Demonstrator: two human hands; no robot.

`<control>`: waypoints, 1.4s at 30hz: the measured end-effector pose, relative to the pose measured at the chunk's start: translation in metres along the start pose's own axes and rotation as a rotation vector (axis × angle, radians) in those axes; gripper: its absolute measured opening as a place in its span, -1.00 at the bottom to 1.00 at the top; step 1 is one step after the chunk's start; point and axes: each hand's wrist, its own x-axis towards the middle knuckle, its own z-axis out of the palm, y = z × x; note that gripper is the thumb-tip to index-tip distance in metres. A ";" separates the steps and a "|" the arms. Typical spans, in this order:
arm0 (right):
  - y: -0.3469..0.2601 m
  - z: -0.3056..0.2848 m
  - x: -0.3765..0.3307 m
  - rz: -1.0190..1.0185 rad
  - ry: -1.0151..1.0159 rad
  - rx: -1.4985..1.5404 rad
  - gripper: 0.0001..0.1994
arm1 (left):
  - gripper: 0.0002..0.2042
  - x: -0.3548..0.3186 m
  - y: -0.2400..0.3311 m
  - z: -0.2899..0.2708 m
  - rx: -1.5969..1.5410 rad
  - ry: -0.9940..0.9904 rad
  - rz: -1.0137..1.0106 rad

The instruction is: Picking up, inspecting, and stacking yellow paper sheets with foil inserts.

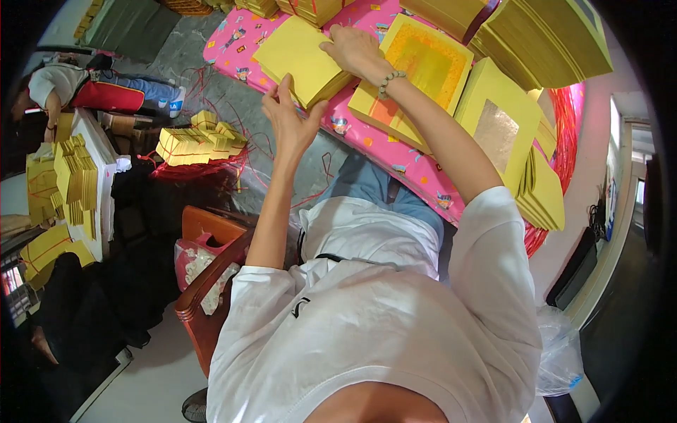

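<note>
A thick stack of plain yellow paper sheets [296, 56] lies on a pink patterned cloth [395, 151]. My right hand [356, 51], with a bead bracelet on the wrist, presses flat on the stack's right part. My left hand [288, 118] grips the near edge of the same stack, thumb up against its side. Just right of the stack lies a yellow sheet with a gold foil square [423, 67], and further right another stack topped by a silver foil square [497, 127].
Tall piles of yellow paper [550, 39] stand at the far right. Bundles tied with red string [197, 141] lie on the grey floor to the left. A wooden chair arm [204, 275] is at my left side. Another person [84, 88] sits at the far left beside more stacks [74, 176].
</note>
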 end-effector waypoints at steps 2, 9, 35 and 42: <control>0.001 -0.001 0.002 0.028 -0.029 -0.003 -0.63 | -0.43 0.008 0.009 -0.006 0.081 0.057 0.075; -0.005 -0.002 0.001 -0.020 0.013 0.025 -0.65 | -0.57 0.068 -0.004 0.013 -0.013 0.084 0.364; 0.046 -0.103 -0.169 -0.183 0.233 0.292 -0.81 | -0.57 0.095 -0.006 0.011 0.132 -0.076 0.316; 0.045 -0.083 -0.197 -0.175 0.120 -0.141 -0.59 | -0.58 0.097 -0.004 0.004 0.100 0.042 0.450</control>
